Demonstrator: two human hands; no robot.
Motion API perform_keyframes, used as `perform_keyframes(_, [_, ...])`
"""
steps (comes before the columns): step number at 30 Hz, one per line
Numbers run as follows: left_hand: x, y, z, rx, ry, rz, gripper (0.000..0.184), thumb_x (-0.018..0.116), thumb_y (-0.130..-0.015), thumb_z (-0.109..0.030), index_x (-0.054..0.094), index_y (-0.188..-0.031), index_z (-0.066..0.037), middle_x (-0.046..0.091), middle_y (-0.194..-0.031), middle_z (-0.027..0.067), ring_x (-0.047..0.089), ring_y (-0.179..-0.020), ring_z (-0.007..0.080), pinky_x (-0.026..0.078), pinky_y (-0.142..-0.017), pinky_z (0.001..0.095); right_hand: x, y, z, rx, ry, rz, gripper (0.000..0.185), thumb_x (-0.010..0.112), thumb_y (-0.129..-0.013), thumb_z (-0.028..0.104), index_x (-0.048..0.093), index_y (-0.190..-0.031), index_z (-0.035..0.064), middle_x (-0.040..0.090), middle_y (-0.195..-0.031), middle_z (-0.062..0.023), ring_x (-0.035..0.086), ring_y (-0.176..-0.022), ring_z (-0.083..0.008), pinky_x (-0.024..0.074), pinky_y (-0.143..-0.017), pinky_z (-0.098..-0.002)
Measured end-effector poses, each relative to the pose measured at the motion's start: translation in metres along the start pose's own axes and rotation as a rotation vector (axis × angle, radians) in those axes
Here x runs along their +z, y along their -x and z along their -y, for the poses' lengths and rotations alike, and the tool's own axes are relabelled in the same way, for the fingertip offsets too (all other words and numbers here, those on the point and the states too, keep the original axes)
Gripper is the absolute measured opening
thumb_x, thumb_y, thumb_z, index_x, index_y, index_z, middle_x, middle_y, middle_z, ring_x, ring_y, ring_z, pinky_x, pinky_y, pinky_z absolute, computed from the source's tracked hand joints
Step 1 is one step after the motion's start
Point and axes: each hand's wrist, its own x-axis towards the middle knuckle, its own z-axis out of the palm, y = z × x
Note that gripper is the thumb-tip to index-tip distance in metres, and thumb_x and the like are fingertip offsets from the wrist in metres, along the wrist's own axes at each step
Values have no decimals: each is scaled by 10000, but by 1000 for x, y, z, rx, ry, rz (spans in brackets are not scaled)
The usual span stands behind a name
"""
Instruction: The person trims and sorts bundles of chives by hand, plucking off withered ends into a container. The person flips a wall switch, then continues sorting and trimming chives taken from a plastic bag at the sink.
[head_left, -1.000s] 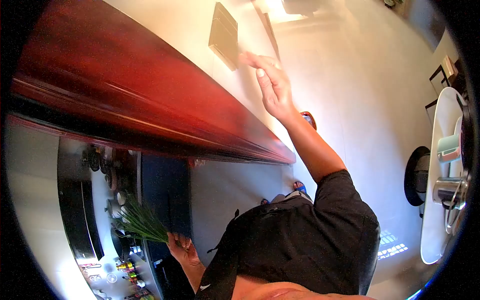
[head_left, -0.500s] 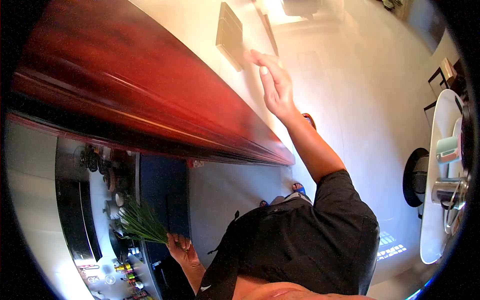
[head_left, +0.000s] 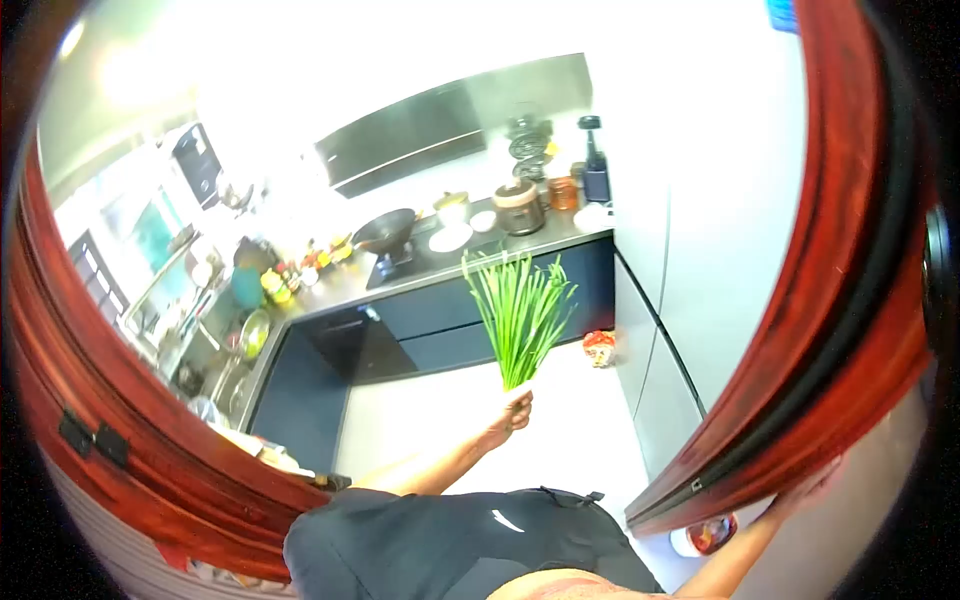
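Note:
A bunch of long, thin green leaves that look like garlic chives stands up from my left hand, which is closed around its lower end. The leaves fan out toward the kitchen counter. At the lower right, my right hand is beside the dark red door frame, its fingers faint but seemingly stretched out along the frame. Whether it touches the wood I cannot tell. Nothing shows in that hand.
Ahead, the counter carries a wok, a brown cooker and several bottles and jars. Tall grey cabinets stand right. A red-and-white package lies on the floor. The left door frame curves close by.
My view has turned from the hallway to the kitchen doorway. My right hand has gone from near a wall switch panel to beside the frame. The chives, still in my left hand, are now in front.

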Motion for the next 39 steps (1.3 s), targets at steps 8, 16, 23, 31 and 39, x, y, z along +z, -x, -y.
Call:
perform_keyframes(8, [-20, 15, -15, 60, 40, -155, 212, 673, -986, -245, 468, -1003, -192, 453, -718, -39, 404, -518, 95, 305, -461, 256, 6, 12, 78, -182, 54, -365, 561, 500, -1042, 485, 664, -1265, -3, 683, -1175, -172, 641, -1053, -302, 530, -880, -406])
perform_keyframes(16, [-81, 7, -39, 140, 131, -288, 207, 618, -1025, -204, 456, -923, -127, 478, -738, -1, 400, -485, 81, 326, -426, 239, 81, 146, 164, -405, -711, 584, 475, 359, -1078, 355, 601, -860, 9, 523, -721, -82, 458, -607, -196, 349, -529, -334])
perform_keyframes(23, [-173, -18, -62, 165, 176, -189, 221, 612, -1032, -211, 470, -898, -106, 486, -720, 2, 417, -480, 84, 335, -424, 241, 283, 336, 186, 695, -397, 1640, 469, 491, -1082, 341, 598, -1328, -44, 711, -1130, -142, 661, -1047, -178, 506, -872, -298])
perform_keyframes(31, [-294, -14, -106, 275, 251, -201, 218, 645, -1022, -248, 545, -950, -69, 510, -683, -4, 460, -488, 81, 371, -439, 230, 436, 541, 270, 684, -599, 2140, 663, 708, -964, 268, 435, -1505, -1, 578, -1420, -187, 558, -1290, -239, 425, -1098, -384])
perform_keyframes(39, [-401, 20, -129, 422, 305, -464, 225, 669, -996, -195, 572, -1134, -46, 550, -732, 3, 499, -522, 88, 414, -458, 243, 503, 681, 338, 851, -721, 2552, 620, 758, -916, 195, 489, -1434, -12, 615, -1332, -167, 588, -1235, -241, 454, -1076, -389])
